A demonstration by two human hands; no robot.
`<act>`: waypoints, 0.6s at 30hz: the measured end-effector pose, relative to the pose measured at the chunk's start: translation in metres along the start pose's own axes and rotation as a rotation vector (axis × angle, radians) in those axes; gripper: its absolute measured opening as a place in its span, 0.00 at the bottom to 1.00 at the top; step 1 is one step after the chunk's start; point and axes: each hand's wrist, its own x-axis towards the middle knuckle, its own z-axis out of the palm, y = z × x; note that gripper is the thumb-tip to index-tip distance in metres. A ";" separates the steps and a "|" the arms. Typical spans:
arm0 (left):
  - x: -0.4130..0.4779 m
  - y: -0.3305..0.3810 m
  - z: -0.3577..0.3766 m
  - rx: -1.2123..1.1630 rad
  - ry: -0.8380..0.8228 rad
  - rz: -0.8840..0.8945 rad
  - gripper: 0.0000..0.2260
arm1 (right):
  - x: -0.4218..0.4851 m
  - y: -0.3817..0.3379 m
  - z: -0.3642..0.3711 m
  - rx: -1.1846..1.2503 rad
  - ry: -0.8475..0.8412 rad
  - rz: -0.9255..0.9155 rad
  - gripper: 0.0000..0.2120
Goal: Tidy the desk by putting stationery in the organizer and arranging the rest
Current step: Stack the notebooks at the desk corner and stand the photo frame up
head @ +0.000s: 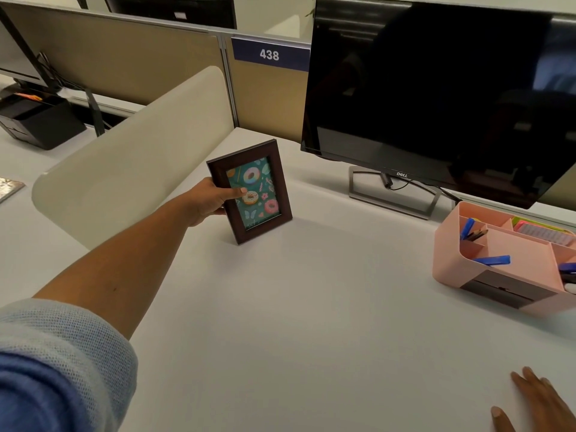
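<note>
Blue sleeve [56, 363], left grip [207, 199] pinching dark doughnut-print frame [263, 182], right grip [542, 403] spread flat

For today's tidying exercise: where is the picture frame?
Head view, left of centre: the picture frame sits on the desk, held by the left hand, left of the monitor.

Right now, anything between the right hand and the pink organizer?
Nothing visible. Bare desk lies between the right hand and the pink organizer. The picture frame, gripped by the left hand, stands far left.
</note>
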 end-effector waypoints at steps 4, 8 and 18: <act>0.001 -0.001 0.001 -0.003 0.007 0.007 0.15 | -0.002 -0.002 -0.004 -0.041 0.011 0.021 0.56; 0.002 -0.003 0.002 -0.003 0.020 0.015 0.16 | -0.005 0.001 -0.006 -0.077 -0.004 0.023 0.56; -0.002 -0.009 -0.007 0.043 0.081 0.029 0.24 | -0.004 -0.002 -0.007 -0.062 0.010 0.070 0.57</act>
